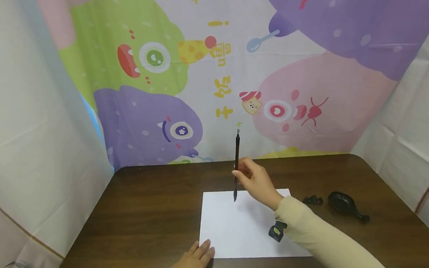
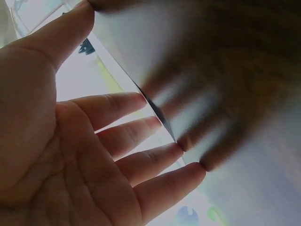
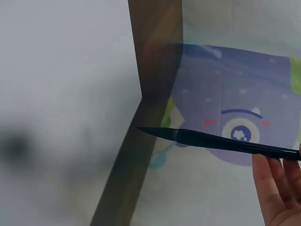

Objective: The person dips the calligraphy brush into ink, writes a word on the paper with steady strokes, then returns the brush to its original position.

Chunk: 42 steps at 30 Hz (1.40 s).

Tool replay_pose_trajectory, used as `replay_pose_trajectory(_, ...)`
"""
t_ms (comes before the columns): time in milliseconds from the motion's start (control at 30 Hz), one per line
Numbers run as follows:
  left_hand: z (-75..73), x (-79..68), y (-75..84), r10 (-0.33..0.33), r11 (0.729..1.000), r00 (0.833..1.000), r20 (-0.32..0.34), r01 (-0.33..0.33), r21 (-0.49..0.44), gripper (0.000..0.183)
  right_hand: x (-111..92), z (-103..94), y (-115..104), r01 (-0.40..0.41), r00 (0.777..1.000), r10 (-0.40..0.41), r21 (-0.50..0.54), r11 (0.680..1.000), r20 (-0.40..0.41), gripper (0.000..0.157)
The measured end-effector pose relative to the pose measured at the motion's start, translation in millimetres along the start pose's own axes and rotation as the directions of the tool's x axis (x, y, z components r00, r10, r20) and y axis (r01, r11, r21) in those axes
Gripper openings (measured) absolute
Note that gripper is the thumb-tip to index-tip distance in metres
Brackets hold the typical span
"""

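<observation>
In the head view my right hand [image 1: 257, 182] pinches a dark writing brush [image 1: 237, 157] by its handle. The brush stands nearly upright, its pointed tip [image 1: 235, 197] down over the far part of a white sheet of paper [image 1: 242, 230]. In the right wrist view the brush [image 3: 207, 140] shows its dark bristles, with the fingers [image 3: 270, 188] under the handle. Whether the tip touches the paper, I cannot tell. My left hand [image 1: 196, 258] rests with straight fingers at the sheet's near left corner. The left wrist view shows that palm [image 2: 80, 155] with its fingertips at the surface.
Right of the paper, a small dark brush rest [image 1: 312, 200] and a black gourd-shaped bottle [image 1: 346, 204] lie on the brown table [image 1: 138, 220]. A black wrist camera [image 1: 278, 231] sits at the right sleeve. A cartoon-printed curtain [image 1: 152, 80] hangs behind the table.
</observation>
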<state>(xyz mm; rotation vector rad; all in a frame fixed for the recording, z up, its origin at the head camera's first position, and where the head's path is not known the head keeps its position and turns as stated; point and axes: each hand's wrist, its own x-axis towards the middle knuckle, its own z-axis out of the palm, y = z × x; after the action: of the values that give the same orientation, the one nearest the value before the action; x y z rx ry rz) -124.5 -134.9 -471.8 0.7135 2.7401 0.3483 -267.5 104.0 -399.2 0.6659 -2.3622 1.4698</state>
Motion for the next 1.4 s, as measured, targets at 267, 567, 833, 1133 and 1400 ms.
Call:
replay_pose_trajectory(267, -1.5, 0.1, -1.2, 0.006, 0.999, 1.000, -0.013, -0.006, 0.035, 0.079, 4, 24.5, -2, 0.051, 0.999, -0.051, 0.037, 0.998, -0.006, 0.013)
replay_pose_trajectory(567, -1.9, -0.6, 0.4, -0.006, 1.000, 1.000, -0.003, 0.006, 0.027, 0.087, 6, 48.1, -1, 0.082, 0.997, -0.082, 0.004, 0.997, -0.011, 0.015)
replay_pose_trajectory(833, -1.5, -0.1, 1.4, -0.002, 0.999, 1.000, -0.017, 0.003, 0.042, 0.082, 7, 62.0, 1, 0.100, 0.995, -0.102, -0.064, 0.993, -0.023, 0.015)
replay_pose_trajectory(1133, -1.9, 0.8, 3.0, -0.030, 0.999, 0.999, 0.012, 0.029, 0.033, 0.082, 5, 74.2, 4, 0.092, 0.994, -0.095, -0.057, 0.994, -0.056, 0.014)
replay_pose_trajectory(1400, -1.6, 0.9, 2.7, -0.022, 0.999, 1.000, 0.007, 0.021, 0.032, 0.080, 7, 81.9, 7, 0.099, 0.992, -0.104, -0.071, 0.993, -0.068, 0.015)
